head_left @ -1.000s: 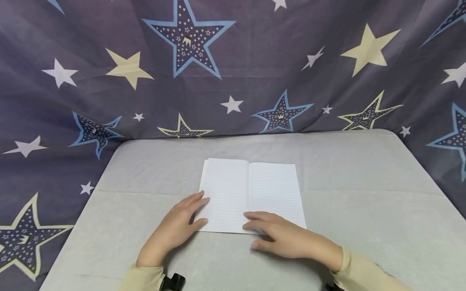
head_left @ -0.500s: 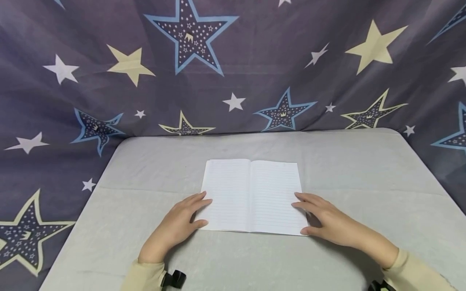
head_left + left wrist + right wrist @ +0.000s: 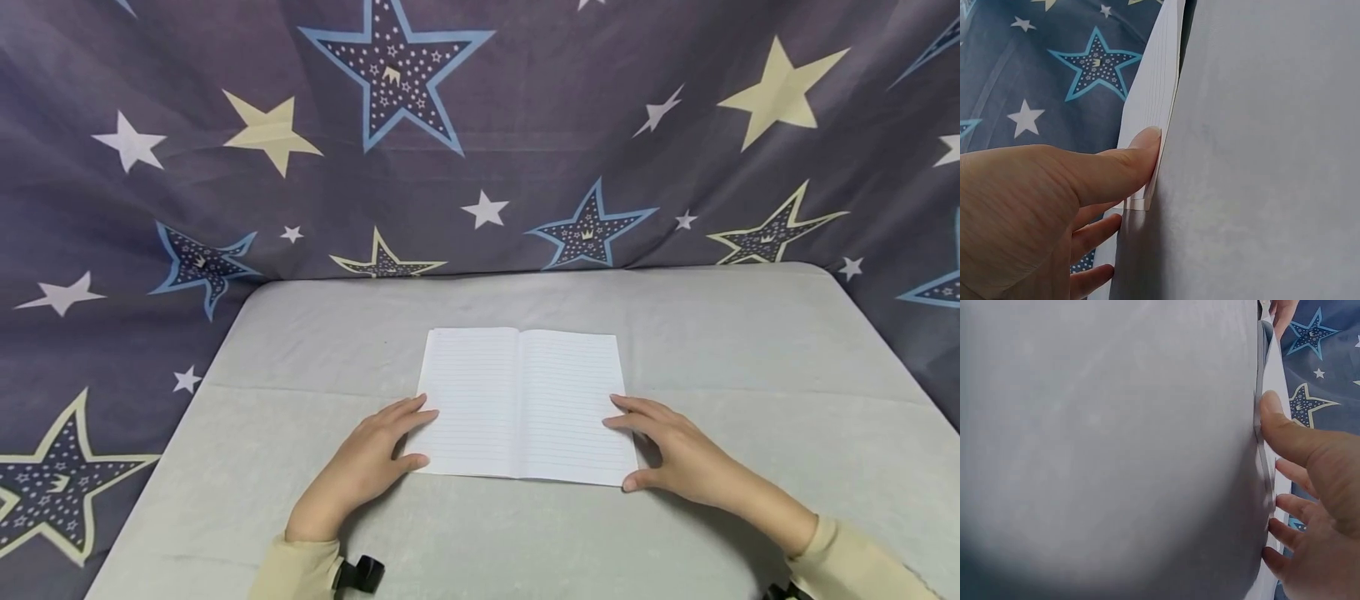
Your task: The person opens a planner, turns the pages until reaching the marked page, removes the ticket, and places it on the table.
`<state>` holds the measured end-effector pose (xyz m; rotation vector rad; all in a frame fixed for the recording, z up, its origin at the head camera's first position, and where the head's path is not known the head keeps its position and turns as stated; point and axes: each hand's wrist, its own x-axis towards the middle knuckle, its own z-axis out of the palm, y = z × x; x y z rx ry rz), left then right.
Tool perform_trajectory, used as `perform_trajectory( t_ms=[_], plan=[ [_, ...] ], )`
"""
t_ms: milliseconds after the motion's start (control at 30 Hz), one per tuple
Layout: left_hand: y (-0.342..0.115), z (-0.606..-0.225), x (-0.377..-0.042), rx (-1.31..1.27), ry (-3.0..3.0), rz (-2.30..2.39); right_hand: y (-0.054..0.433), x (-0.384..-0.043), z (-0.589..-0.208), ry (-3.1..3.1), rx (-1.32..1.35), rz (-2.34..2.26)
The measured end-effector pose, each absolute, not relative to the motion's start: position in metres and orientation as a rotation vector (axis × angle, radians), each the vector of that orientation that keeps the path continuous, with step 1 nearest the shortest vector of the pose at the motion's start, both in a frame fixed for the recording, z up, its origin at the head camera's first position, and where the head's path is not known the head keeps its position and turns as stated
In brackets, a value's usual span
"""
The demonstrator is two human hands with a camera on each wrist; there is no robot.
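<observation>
An open notebook (image 3: 474, 375) with lined, unwritten pages lies flat in the middle of the head view, its fold running away from me. My left hand (image 3: 365, 460) rests at its left edge, thumb and fingertips on the page margin. In the left wrist view the left thumb (image 3: 1138, 156) lies on the page near the corner, with the other fingers spread beyond it. At the opposite edge, my right hand (image 3: 690, 461) touches the right page with loosely spread fingers, and its thumb sits at the near right corner.
The notebook lies on a table with a light grey cloth (image 3: 480, 542). Behind and to the sides hangs a dark curtain (image 3: 525, 100) printed with stars. A black wrist strap (image 3: 360, 575) shows at the left sleeve.
My right hand has moved right from the lower middle of the notebook to its right edge, and the right page lies fully exposed. The left hand has stayed at the left edge.
</observation>
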<state>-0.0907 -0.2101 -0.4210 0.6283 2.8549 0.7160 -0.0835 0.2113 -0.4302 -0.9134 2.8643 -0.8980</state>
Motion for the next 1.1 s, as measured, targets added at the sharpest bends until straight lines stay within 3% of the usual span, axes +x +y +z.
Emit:
perform_trajectory(
  t_ms=[300,567,833,1100],
  plan=[
    [-0.210,-0.420,-0.090,0.615,2.845,0.719,0.204,-0.081,-0.431,2.938,-0.853,-0.935],
    [-0.210,-0.421,-0.090,0.616,2.846,0.725,0.185,-0.080,-0.420,2.979,-0.594,-0.905],
    [-0.210,-0.423,-0.090,0.630,2.848,0.710,0.176,-0.079,-0.408,2.978,-0.409,-1.188],
    [-0.212,-0.423,-0.090,0.631,2.852,0.714,0.145,-0.089,-0.394,2.809,-0.438,-1.481]
  ],
)
